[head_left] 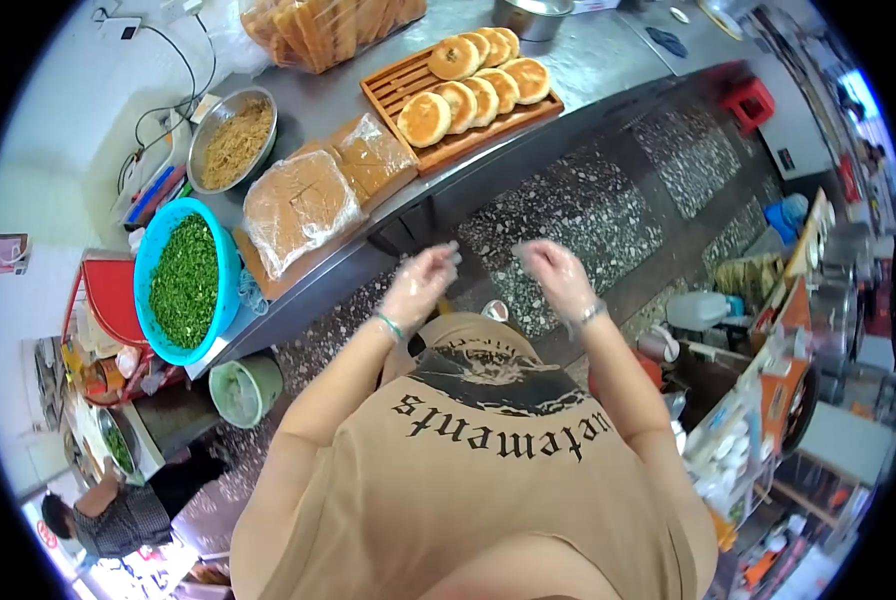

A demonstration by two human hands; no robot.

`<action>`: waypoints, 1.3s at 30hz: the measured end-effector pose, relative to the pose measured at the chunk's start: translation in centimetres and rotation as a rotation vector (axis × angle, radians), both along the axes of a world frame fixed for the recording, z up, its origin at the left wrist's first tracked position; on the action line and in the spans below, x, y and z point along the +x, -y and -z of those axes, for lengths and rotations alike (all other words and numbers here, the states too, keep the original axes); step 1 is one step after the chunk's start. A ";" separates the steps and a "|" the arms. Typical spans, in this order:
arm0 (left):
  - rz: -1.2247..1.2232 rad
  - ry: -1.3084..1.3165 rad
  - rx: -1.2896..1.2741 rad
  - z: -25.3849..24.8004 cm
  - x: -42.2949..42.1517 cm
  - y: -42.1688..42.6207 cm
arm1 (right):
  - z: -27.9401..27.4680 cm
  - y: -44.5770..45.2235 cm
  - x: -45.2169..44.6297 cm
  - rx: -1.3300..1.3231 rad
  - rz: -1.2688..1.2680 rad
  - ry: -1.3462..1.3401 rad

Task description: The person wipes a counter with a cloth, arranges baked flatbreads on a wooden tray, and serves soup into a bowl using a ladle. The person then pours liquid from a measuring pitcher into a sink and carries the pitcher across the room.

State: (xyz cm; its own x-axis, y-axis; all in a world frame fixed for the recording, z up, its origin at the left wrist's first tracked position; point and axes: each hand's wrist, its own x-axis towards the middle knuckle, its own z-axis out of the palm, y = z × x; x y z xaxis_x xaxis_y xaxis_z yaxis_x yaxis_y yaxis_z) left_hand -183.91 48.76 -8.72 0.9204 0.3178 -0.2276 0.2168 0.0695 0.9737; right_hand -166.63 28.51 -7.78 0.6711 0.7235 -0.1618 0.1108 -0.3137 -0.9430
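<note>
Hands (420,285): two; flatbreads (481,101): nine, on one tray (398,92)

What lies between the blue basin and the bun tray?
Brown slabs, partly covered in clear plastic, lie between the basin and the tray, as the head view shows.

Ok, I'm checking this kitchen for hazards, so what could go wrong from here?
The wooden tray of round breads sits along the front of the counter, so a passing arm might knock it. The blue basin of chopped greens stands near the counter's end; a bump could spill it. The green pail on the floor might trip someone walking round that end.
</note>
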 end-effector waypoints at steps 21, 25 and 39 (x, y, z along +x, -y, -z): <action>0.281 -0.523 0.822 4.9 25.5 -25.2 | 5.4 -28.3 23.4 -0.276 -0.154 0.135; 0.216 -0.450 0.903 5.2 23.8 -23.0 | 5.3 -29.6 22.1 -0.237 -0.296 0.551; -0.301 -0.193 -0.110 4.6 20.7 -21.4 | 2.5 -30.5 22.1 0.007 -0.494 -0.324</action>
